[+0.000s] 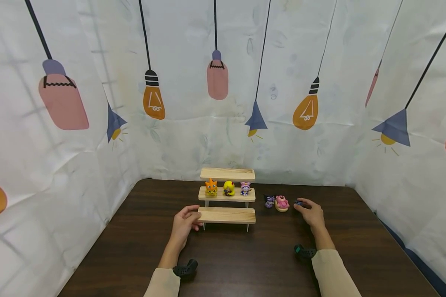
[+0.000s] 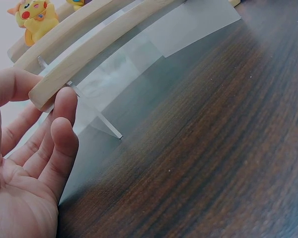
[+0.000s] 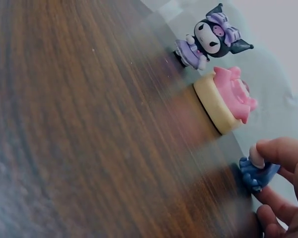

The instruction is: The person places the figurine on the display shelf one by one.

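Observation:
A small wooden display stand (image 1: 226, 214) with three tiers stands on the table. My left hand (image 1: 184, 222) grips the left end of its lowest tier; in the left wrist view the thumb lies above the board (image 2: 89, 59) and the fingers curl beneath. My right hand (image 1: 310, 212) pinches a small blue figurine (image 3: 258, 173) between thumb and fingers, low at the tabletop. Just left of it sits a pink figurine (image 3: 231, 96) on a cream base. Beside that stands a black and purple figurine (image 3: 208, 39) with a bow.
On the middle tier stand an orange and yellow figurine (image 1: 211, 187), a yellow one (image 1: 228, 188) and a purple and white one (image 1: 245, 188). The dark wooden table (image 1: 223, 264) reaches back to a white curtain (image 1: 186, 140) printed with lamps, which also closes off both sides.

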Demonstrator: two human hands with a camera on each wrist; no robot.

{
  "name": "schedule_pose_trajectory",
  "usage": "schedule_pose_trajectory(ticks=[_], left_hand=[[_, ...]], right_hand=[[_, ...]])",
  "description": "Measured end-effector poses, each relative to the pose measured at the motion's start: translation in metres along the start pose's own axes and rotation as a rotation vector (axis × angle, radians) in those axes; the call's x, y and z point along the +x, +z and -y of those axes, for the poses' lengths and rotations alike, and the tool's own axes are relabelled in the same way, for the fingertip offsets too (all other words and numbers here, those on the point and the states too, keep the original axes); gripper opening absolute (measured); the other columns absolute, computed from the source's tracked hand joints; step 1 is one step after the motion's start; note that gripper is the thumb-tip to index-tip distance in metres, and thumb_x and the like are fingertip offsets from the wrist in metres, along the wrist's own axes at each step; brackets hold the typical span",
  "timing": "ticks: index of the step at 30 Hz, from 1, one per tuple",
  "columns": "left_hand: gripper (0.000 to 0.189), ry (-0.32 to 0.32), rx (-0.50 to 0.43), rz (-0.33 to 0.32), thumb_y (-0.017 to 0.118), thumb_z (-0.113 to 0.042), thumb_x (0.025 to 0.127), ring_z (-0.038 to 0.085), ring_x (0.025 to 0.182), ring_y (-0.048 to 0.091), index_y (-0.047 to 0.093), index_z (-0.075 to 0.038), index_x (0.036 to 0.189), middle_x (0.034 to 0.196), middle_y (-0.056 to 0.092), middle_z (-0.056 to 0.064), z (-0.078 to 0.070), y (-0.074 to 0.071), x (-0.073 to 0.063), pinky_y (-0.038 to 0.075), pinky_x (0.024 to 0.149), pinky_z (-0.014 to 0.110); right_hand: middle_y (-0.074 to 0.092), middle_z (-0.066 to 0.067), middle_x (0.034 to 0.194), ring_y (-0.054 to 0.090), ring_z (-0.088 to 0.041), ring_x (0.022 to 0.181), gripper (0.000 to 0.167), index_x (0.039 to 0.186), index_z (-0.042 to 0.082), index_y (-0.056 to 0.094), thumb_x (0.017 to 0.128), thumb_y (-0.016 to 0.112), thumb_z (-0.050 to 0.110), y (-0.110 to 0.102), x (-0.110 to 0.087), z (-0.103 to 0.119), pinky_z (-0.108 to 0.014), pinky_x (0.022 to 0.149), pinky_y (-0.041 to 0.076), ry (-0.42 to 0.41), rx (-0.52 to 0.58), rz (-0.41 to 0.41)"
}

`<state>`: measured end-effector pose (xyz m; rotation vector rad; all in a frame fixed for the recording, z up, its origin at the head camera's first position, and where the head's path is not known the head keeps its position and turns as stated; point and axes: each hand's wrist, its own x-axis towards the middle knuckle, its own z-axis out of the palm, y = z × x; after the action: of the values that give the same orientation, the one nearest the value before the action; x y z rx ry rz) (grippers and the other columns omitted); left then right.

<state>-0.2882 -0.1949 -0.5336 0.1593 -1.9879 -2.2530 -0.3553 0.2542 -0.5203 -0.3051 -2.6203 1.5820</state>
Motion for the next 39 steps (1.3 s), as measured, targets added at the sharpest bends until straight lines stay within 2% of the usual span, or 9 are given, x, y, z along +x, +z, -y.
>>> schedule_pose_trajectory(ticks=[8,22,30,39], left_hand=[[0.036,0.014,0.007,0.005,0.069,-0.008,0.094,0.014,0.064,0.069,0.062,0.003,0.128,0.088,0.074,0.003,-0.002,0.001,0.0,0.053,0.053,0.025],[0.034,-0.004,0.005,0.001,0.069,-0.007,0.094,0.015,0.064,0.069,0.063,0.001,0.127,0.089,0.073,0.004,-0.002,0.001,0.0,0.052,0.054,0.025],[0.034,-0.002,0.005,-0.003,0.068,-0.006,0.094,0.015,0.063,0.069,0.063,0.002,0.127,0.088,0.073,0.004,-0.001,0.001,0.0,0.052,0.053,0.025],[0.034,0.002,0.003,-0.008,0.068,-0.006,0.094,0.014,0.063,0.069,0.063,0.003,0.127,0.088,0.073,0.004,0.0,0.001,0.0,0.052,0.053,0.025]], right_hand=[[0.048,-0.029,0.149,0.037,-0.047,0.143,0.05,0.142,0.006,0.059,0.098,0.068,0.027,-0.001,0.001,-0.001,-0.062,0.116,0.03,-0.008,0.026,0.006],[0.038,-0.026,0.158,0.028,-0.045,0.149,0.056,0.151,0.01,0.05,0.101,0.065,0.031,-0.011,-0.002,-0.004,-0.061,0.12,0.026,0.025,0.14,0.056],[0.041,-0.021,0.156,0.035,-0.036,0.142,0.058,0.15,0.01,0.05,0.099,0.067,0.033,-0.014,-0.004,-0.011,-0.049,0.113,0.033,0.019,0.189,0.058],[0.042,-0.02,0.155,0.035,-0.038,0.144,0.061,0.148,0.007,0.052,0.097,0.07,0.035,-0.013,-0.007,-0.008,-0.058,0.118,0.03,-0.015,0.208,0.11]])
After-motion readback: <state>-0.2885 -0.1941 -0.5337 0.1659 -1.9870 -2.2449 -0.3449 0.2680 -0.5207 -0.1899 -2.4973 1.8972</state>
